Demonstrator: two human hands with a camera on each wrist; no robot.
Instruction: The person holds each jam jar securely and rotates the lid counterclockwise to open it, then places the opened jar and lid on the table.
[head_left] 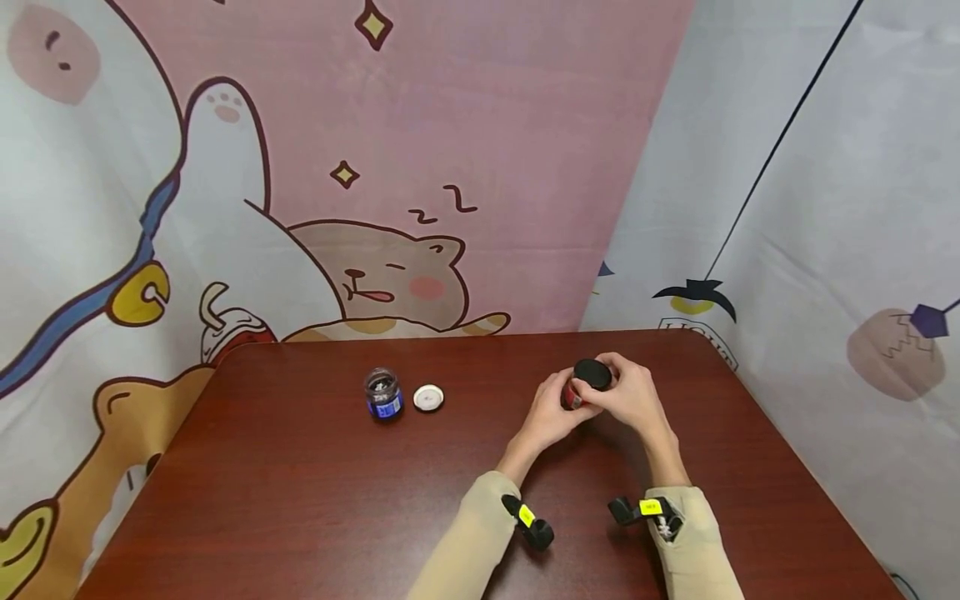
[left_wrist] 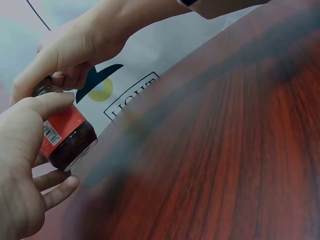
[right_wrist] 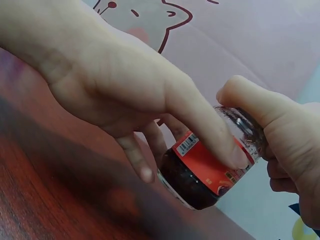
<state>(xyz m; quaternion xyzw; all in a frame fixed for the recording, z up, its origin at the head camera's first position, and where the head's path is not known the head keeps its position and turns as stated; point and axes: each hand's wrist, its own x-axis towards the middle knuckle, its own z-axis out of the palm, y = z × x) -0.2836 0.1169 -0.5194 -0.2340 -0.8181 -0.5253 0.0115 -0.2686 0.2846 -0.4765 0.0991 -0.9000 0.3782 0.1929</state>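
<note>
My left hand (head_left: 551,414) grips a glass jar (right_wrist: 200,167) with a red label and dark contents, at the right side of the table in the head view. Thumb and fingers wrap its label in both wrist views. The jar's black lid (head_left: 593,374) is on top, and my right hand (head_left: 633,398) holds it by the rim. Part of the lid is hidden behind the right hand's fingers in the wrist views. Left of the hands stands an uncovered glass jar (head_left: 387,406) with a blue label. Beside it lies a lid (head_left: 428,398), its white inside facing up.
The dark red wooden table (head_left: 300,500) has its far edge against a cartoon-printed cloth (head_left: 525,167). Another printed cloth (head_left: 825,208) hangs along the right. Black cameras are strapped to both sleeves.
</note>
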